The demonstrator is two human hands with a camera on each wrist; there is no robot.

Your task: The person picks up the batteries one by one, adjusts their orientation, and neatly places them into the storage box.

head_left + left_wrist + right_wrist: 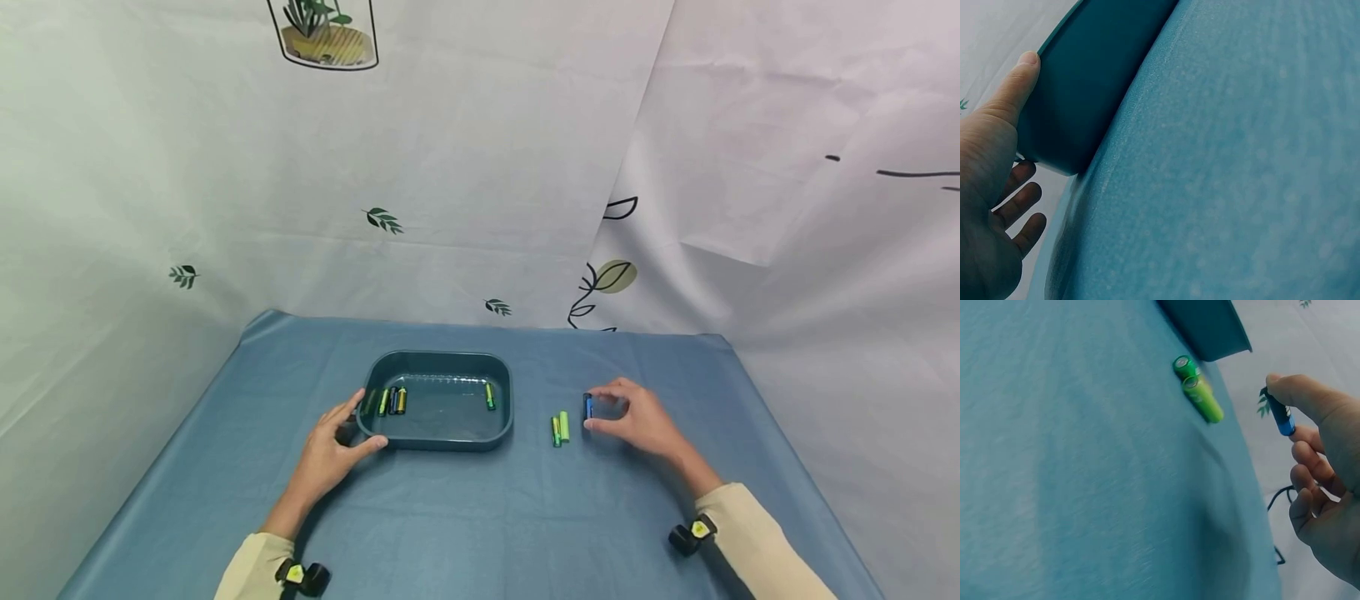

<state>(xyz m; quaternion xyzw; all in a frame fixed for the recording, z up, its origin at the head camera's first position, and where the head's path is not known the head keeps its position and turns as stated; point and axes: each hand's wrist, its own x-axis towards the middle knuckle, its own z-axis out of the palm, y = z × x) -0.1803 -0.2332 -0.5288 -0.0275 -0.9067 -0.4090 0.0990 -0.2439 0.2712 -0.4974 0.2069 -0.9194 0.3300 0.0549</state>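
My right hand [632, 419] pinches a blue AA-type battery [1280, 415] between thumb and fingertips, above the cloth. Just left of it, a green-and-yellow battery [557, 432] and a light green battery [564, 427] lie side by side on the table. My left hand [327, 458] is spread around the near left corner of a dark teal tray [450, 443]. Its thumb [1029, 65] touches the tray's rim, while the other fingers extend along the left side. Inside the tray, several batteries [393, 401] line up at the left, and one green battery [490, 396] lies at the right.
A blue cloth [480, 525] covers the table, with its far edge behind the tray. White printed fabric [480, 167] hangs close around the back and sides. Each wrist wears a small black camera [684, 540] on a strap.
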